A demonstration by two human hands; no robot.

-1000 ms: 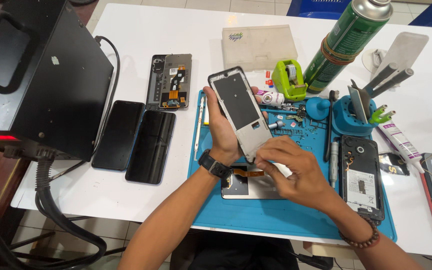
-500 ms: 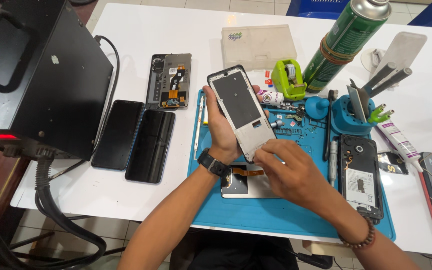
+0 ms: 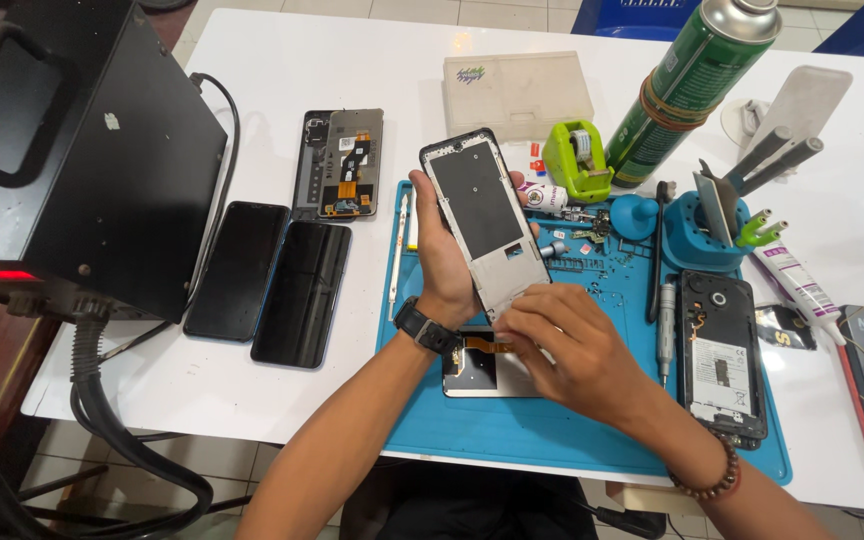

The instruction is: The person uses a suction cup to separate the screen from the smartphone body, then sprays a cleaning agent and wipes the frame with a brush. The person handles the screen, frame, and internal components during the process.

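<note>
Phone repair workshop, opened phones point(image 3: 720, 355), repair mat point(image 3: 512, 425)

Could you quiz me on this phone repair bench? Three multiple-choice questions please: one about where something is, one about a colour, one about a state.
1. Where do the two dark phones lie?
A. on the white table left of the blue mat
B. on the mat
C. on the black box

2. What colour is the tape dispenser?
A. red
B. lime green
C. white

3. How is the phone frame held?
A. lying flat, untouched
B. raised in the left hand, right hand at its lower end
C. inside a case

Answers: 1 A, both rest off the mat; 2 B, bright green body; 3 B, left fingers wrap it.
</note>
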